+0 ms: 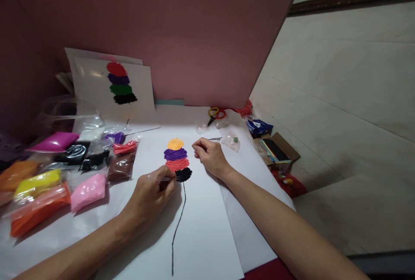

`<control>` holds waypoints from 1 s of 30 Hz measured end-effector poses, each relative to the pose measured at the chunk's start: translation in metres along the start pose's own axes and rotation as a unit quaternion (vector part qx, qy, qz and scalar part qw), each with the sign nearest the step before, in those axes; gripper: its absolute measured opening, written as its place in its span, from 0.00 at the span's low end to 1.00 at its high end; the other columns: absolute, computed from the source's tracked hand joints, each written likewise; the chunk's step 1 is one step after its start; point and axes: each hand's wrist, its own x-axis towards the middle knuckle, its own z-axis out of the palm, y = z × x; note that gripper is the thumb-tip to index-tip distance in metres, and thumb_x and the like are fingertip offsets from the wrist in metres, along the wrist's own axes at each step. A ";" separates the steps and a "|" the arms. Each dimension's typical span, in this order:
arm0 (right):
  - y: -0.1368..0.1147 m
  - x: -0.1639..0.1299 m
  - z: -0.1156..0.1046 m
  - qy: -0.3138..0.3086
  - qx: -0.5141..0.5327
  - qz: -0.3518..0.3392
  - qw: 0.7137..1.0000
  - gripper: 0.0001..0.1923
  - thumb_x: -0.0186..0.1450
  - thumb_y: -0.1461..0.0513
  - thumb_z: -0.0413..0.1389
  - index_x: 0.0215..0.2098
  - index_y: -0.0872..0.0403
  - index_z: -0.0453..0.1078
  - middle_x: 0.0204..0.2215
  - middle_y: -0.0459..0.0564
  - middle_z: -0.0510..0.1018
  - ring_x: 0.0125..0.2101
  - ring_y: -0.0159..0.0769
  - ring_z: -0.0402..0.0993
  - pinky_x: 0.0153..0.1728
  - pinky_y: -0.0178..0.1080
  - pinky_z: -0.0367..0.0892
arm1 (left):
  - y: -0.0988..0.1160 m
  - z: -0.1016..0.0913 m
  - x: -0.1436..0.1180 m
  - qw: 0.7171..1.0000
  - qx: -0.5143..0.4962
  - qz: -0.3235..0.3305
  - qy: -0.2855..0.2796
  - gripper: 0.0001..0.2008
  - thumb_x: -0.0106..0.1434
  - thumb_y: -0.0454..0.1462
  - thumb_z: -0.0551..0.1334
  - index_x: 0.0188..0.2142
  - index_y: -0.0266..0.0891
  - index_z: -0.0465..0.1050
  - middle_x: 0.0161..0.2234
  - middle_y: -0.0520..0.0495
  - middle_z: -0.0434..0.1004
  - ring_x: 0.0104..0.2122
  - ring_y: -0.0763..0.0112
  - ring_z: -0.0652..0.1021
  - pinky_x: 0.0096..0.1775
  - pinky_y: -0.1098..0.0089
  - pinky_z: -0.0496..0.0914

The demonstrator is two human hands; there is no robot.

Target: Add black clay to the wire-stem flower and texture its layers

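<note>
On a white sheet of paper (207,232), textured clay patches are stacked: a yellow patch (175,143) on top, then a purple patch (175,154), a coral-red patch (177,164) and a black patch (184,175). From the black one a thin dark line (178,224) runs down the sheet. My left hand (152,195) is closed in a pinch at the black patch's left edge; a faint pale sliver shows by its fingers, too unclear to name. To the right of the patches, my right hand (210,156) has its fingers pressed together, their contents hidden.
Bags of coloured clay (89,191) crowd the left side. Behind them leans a sheet with a similar stacked clay picture (121,83). Scissors (214,115) and a small plastic bag with a green bit (235,140) lie at the back right. A cardboard box (285,148) stands beyond the right edge.
</note>
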 end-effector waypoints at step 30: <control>0.000 0.000 0.000 0.002 0.007 -0.008 1.000 0.08 0.64 0.65 0.52 0.29 0.51 0.71 0.20 0.42 0.74 0.21 0.31 0.68 0.26 0.33 0.62 | 0.008 -0.004 -0.002 1.000 -0.027 -0.009 -0.001 0.10 0.59 0.40 0.54 0.27 0.39 0.69 0.15 0.56 0.66 0.15 0.76 0.64 0.19 0.76 0.58</control>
